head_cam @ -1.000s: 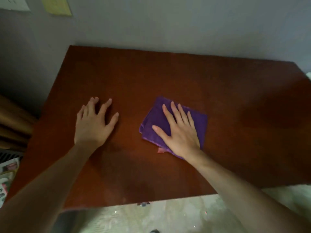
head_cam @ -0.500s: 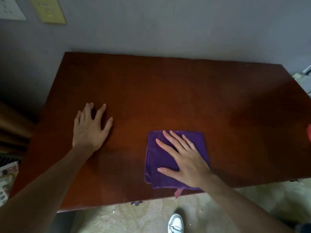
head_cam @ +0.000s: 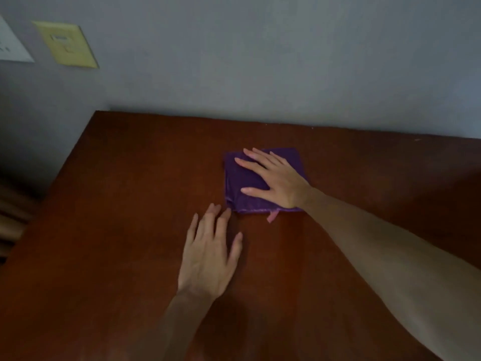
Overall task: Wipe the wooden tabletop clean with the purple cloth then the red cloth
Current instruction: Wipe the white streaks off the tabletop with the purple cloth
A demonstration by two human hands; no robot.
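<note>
A folded purple cloth [head_cam: 240, 178] lies on the dark reddish wooden tabletop [head_cam: 125, 204], toward its far side, with a small pink tag sticking out at its near edge. My right hand [head_cam: 276, 178] presses flat on the cloth, fingers straight and spread, pointing left. My left hand [head_cam: 210, 254] rests flat on the bare wood just in front of the cloth, its fingertips close to the cloth's near left corner. The red cloth is not in view.
A grey wall [head_cam: 260, 61] runs along the table's far edge. A yellow paper [head_cam: 66, 45] and a white sheet [head_cam: 10, 45] hang on it at the upper left. Wooden slats [head_cam: 13, 217] show beyond the table's left edge.
My right hand has pushed the purple cloth from the near edge toward the far side of the table. The view has shifted, and my left hand now lies just in front of the cloth.
</note>
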